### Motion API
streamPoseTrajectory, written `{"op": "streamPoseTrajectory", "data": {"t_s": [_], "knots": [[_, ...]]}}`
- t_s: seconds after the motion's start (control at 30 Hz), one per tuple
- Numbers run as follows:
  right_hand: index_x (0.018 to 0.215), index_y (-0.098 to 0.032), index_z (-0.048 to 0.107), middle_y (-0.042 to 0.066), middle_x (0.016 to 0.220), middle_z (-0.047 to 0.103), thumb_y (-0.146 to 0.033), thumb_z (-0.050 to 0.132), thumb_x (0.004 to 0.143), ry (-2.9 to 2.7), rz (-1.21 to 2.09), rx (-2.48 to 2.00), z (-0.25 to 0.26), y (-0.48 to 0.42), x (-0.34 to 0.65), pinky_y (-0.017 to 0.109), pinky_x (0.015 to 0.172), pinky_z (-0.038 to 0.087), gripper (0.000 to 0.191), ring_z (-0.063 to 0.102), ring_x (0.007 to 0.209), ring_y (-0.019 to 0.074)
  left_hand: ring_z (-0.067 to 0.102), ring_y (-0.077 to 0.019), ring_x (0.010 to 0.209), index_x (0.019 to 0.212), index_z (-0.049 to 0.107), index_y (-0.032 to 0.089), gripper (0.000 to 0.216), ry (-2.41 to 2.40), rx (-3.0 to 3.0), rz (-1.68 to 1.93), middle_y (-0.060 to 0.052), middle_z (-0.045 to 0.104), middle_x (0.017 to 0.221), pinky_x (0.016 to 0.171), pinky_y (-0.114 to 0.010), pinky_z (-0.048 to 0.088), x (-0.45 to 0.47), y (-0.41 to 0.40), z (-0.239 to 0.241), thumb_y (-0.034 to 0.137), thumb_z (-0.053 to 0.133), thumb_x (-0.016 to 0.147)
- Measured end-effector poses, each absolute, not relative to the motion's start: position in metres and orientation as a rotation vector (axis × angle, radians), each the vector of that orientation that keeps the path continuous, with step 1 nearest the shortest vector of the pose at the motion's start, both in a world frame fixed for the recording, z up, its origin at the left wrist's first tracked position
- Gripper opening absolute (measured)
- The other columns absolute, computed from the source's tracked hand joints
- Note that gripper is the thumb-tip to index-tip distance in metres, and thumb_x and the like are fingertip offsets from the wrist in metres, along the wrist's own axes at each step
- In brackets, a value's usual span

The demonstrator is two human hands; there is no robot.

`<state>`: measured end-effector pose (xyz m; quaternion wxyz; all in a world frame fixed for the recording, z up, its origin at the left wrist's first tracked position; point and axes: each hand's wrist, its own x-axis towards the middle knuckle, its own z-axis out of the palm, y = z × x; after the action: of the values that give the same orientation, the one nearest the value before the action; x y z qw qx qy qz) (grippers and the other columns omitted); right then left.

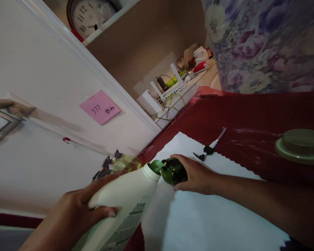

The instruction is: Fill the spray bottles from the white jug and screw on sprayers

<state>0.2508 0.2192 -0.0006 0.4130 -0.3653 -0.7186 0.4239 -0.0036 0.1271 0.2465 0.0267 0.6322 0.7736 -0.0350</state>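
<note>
"Cream-white bottle (128, 195): which hand is gripping it?"
"Left hand (77, 204), near left, is holding it tilted, mouth just beside a small green bottle (174, 171)."
"And the right hand (199, 177)?"
"Grasping that green bottle over a white sheet (199, 219); a black pump dispenser (208, 150) is lying across its far right edge."

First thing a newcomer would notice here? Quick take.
Probably the big pale bottle in the left hand, low centre, its mouth held right at that of the dark green bottle in the right hand. Next, the bright pink note on the white panel at left. Then the black pump head at the white sheet's far edge.
</note>
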Motion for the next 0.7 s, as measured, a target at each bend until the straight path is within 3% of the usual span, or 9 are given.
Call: {"op": "streamPoseTrajectory", "data": {"t_s": [0.13,0.33,0.7], "knots": [[0.145,-0.027,0.045,0.011,0.142,0.063,-0.038,0.089,0.062,-1.817,1.065,-0.918,0.0006,0.2193,0.2512,0.054,0.105,0.047,0.094,0.058,0.128,0.0376,0.078,-0.0268,0.087,0.140,0.060,0.046,0.077,2.355,1.986,-0.182,0.009,0.082,0.106,0.076,-0.028,0.059,-0.0163,0.1255,0.2452,0.067,0.074,0.067],[0.146,-0.026,0.045,0.011,0.143,0.062,-0.038,0.089,0.062,-1.819,1.070,-0.924,0.0012,0.2191,0.2507,0.053,0.106,0.047,0.095,0.057,0.129,0.0371,0.077,-0.0259,0.078,0.142,0.058,0.044,0.079,2.327,1.967,-0.207,0.009,0.083,0.097,0.076,-0.029,0.058,-0.0120,0.1249,0.2461,0.069,0.072,0.068],[0.147,-0.027,0.043,0.012,0.145,0.061,-0.037,0.089,0.063,-1.820,1.071,-0.932,0.0007,0.2201,0.2513,0.054,0.107,0.046,0.096,0.056,0.130,0.0378,0.077,-0.0251,0.080,0.140,0.059,0.046,0.076,2.352,2.006,-0.207,0.010,0.083,0.100,0.076,-0.027,0.057,-0.0133,0.1251,0.2462,0.068,0.072,0.069]]}}
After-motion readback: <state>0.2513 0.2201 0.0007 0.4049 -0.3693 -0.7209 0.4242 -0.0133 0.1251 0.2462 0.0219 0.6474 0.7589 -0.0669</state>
